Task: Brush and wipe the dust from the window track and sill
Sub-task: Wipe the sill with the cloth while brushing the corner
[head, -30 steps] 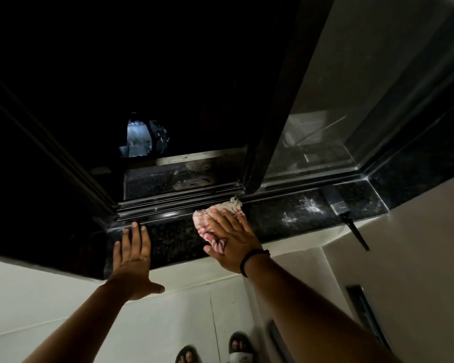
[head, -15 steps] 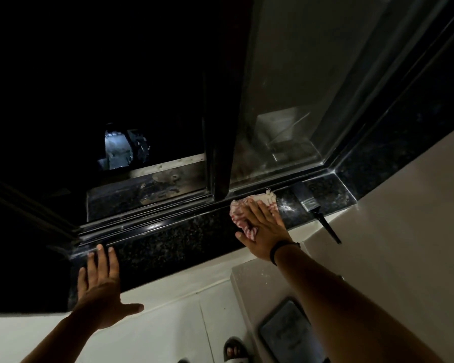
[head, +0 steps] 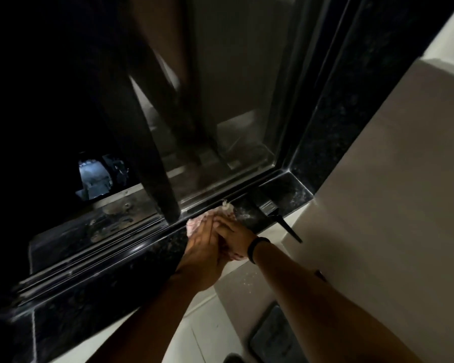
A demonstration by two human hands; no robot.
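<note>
A pink-and-white cloth [head: 197, 223] lies bunched on the black granite sill [head: 102, 292], just in front of the window track [head: 89, 248]. My right hand [head: 235, 233], a black band at its wrist, rests on the cloth. From the left, my left hand [head: 203, 248] lies over the cloth too, its fingers meeting those of the right hand. A black flat brush [head: 269, 205] lies on the sill right of the hands, its thin handle sticking out over the edge. White dust specks [head: 248, 217] show between cloth and brush.
A dark sliding window frame [head: 163, 179] stands upright in the track left of the hands, with a glass pane [head: 233, 113] behind. A white wall [head: 391, 192] closes the right side. Below lie a dark mat [head: 273, 334] and a sandal [head: 231, 358].
My left hand left the sill's left part and moved right onto the cloth beside the right hand. The view swung left and closer; the cloth sits nearer the brush.
</note>
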